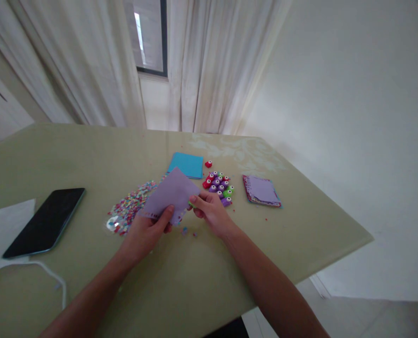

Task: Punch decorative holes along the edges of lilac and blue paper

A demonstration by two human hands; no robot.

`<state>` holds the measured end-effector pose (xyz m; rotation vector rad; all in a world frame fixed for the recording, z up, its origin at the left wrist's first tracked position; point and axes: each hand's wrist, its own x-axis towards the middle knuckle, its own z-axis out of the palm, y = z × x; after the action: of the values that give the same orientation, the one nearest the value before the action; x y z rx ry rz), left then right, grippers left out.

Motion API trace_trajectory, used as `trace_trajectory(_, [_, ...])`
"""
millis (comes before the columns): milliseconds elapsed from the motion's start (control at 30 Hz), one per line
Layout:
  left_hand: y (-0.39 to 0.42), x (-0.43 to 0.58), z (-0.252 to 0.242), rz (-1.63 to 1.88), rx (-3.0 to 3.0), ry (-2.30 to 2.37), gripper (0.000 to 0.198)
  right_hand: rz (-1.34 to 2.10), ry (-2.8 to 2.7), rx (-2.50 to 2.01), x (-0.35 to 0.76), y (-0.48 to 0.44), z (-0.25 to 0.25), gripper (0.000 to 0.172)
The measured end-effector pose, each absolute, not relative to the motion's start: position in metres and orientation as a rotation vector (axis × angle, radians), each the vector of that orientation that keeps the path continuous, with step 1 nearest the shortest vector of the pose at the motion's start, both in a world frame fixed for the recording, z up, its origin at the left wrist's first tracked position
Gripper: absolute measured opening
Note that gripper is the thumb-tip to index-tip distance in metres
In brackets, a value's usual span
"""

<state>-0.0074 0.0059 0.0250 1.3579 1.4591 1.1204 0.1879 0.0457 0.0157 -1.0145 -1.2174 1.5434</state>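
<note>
My left hand grips a square of purple paper by its lower edge, thumb on top. Small cut-outs run along the paper's near and right edges. My right hand is closed around a small green craft punch at the paper's right edge; fingers hide most of the punch. Just beyond that hand stands a cluster of red, purple and green craft punches with eye-like white spots. One red punch sits apart behind them. Left of the paper lies a heap of colourful paper confetti.
Blue paper sheets lie behind the purple square. A stack of edge-punched papers rests on the right. On the left are a black-screened tablet, a white sheet and a white cable. The table edge slants along the right.
</note>
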Motion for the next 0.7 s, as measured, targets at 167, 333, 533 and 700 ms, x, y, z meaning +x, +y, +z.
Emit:
trace_trajectory(167, [0.009, -0.012, 0.027, 1.188, 1.312, 1.516, 0.046, 1.477, -1.194, -1.025, 0.204, 0.054, 0.019, 0.045])
trace_trajectory(333, [0.011, -0.017, 0.023, 1.235, 1.303, 1.568, 0.045, 0.904, -1.856, -1.294, 0.214, 0.053, 0.014, 0.022])
trace_trajectory(533, [0.009, -0.018, 0.025, 1.261, 1.259, 1.565, 0.042, 0.720, -2.157, -1.312, 0.184, 0.038, -0.005, 0.042])
trace_trajectory(700, [0.008, -0.019, 0.028, 1.280, 1.254, 1.566, 0.045, 0.698, -2.057, -1.328, 0.190, 0.046, 0.001, 0.039])
